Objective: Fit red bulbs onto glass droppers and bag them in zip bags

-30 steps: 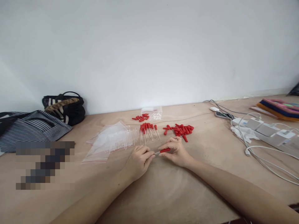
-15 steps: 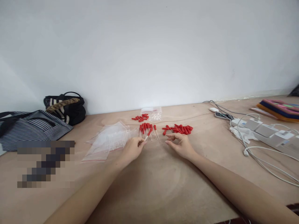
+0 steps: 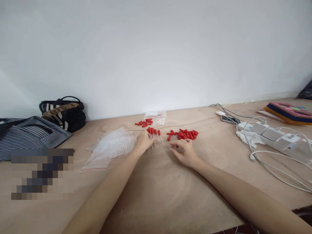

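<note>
My left hand (image 3: 144, 141) is over a row of droppers (image 3: 159, 137), glass tubes with red rubber bulbs. Its fingertips are pinched together at a dropper there, partly hidden behind the hand. To the right, my right hand (image 3: 186, 152) hovers low over the table, thumb and fingers apart with nothing between them. Just beyond it lies a heap of loose red rubber bulbs (image 3: 186, 134). Left of my left hand, bare glass tubes (image 3: 122, 147) lie side by side on clear plastic zip bags (image 3: 99, 159).
A smaller group of red bulbs (image 3: 145, 123) lies farther back beside a clear bag of tubes (image 3: 159, 119). Chargers, a power strip (image 3: 275, 136) and white cables (image 3: 268, 165) are at right. Striped (image 3: 34, 133) and black (image 3: 75, 115) bags stand at left, before the wall.
My left hand has carried the dropper away from me into the row, where its bulb no longer shows apart. My right hand has stayed open beside the bulbs. The view has shifted slightly.
</note>
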A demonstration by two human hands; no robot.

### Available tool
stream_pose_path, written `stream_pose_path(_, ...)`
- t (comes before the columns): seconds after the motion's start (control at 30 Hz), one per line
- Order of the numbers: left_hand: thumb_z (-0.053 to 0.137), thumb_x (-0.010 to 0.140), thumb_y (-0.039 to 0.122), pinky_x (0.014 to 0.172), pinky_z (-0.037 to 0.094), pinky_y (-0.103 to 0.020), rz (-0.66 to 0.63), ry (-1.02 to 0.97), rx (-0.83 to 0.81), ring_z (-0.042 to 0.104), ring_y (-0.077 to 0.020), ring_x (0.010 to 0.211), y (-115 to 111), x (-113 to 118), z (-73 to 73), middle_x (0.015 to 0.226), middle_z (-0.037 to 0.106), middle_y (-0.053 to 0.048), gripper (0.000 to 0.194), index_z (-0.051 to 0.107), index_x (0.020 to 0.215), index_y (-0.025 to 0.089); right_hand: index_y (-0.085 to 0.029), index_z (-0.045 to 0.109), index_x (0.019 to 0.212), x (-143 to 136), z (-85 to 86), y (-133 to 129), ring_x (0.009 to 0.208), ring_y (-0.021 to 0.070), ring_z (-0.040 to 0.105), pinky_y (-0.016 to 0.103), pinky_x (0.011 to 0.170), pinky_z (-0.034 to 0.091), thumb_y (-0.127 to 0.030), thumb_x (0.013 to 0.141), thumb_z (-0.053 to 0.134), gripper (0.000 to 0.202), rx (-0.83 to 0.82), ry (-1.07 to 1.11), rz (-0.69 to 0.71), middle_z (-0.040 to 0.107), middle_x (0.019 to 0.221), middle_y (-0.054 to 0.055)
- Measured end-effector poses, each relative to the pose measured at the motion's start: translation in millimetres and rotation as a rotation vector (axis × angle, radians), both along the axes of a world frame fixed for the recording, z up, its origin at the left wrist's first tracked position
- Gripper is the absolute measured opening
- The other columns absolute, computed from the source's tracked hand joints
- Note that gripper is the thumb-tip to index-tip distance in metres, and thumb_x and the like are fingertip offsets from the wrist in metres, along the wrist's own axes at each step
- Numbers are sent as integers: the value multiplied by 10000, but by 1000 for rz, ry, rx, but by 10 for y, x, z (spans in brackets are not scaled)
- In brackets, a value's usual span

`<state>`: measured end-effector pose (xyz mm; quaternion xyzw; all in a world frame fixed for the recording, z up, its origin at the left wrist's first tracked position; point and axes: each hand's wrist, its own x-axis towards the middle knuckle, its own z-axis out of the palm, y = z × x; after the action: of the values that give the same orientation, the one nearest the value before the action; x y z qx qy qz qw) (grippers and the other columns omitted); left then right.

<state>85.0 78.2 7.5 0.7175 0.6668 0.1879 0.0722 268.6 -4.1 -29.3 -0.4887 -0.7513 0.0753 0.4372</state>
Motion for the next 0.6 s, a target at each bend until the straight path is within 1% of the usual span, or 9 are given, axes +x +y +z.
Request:
stream_pose_path(0.1, 605, 712, 369, 654, 425, -254, 4, 32, 16, 609, -191, 752, -14, -60, 5, 776, 650, -54, 259, 581, 839, 144, -221, 624, 864, -4, -18, 2, 700, 142, 578, 358, 797, 249, -248, 747, 566, 133, -1, -17, -6, 665, 766, 7)
stream_pose_path(0.2, 540, 764, 330, 666, 422, -255, 13, 80, 30, 609, -193, 771, -31, -226, 42, 778, 650, -51, 179, 591, 799, 163, -224, 629, 854, 6, -19, 0, 716, 145, 564, 353, 787, 243, -254, 755, 552, 129, -6, -78, -40, 656, 755, 6)
stream_pose_path(0.27, 535, 757, 299, 668, 424, -265, 31, 119, 34, 606, -212, 800, -44, -364, 69, 799, 649, -60, 154, 596, 813, 169, -220, 630, 852, 27, 8, 17, 755, 159, 549, 358, 784, 236, -238, 766, 531, 133, 3, -165, -65, 647, 768, 15)
stream_pose_path(0.4, 541, 735, 292, 685, 431, -285, 44, 191, 57, 588, -239, 866, -72, -569, 85, 894, 633, -84, 227, 583, 916, 162, -217, 642, 855, 83, 119, 153, 871, 203, 494, 386, 779, 219, -126, 780, 455, 221, 29, -412, -138, 621, 874, 54)
stream_pose_path(0.5, 538, 734, 289, 713, 434, -284, 39, 235, 71, 580, -236, 888, -73, -595, 71, 910, 626, -86, 215, 596, 902, 168, -224, 650, 868, 94, 185, 319, 895, 220, 460, 416, 789, 215, -79, 770, 430, 281, 5, -565, -193, 595, 912, 74)
stream_pose_path(0.6, 522, 745, 300, 759, 429, -296, 24, 265, 87, 569, -245, 919, -47, -543, 60, 923, 624, -91, 194, 626, 853, 176, -237, 651, 892, 57, 208, 459, 940, 243, 432, 467, 833, 199, -73, 741, 463, 293, 3, -700, -161, 571, 982, 87)
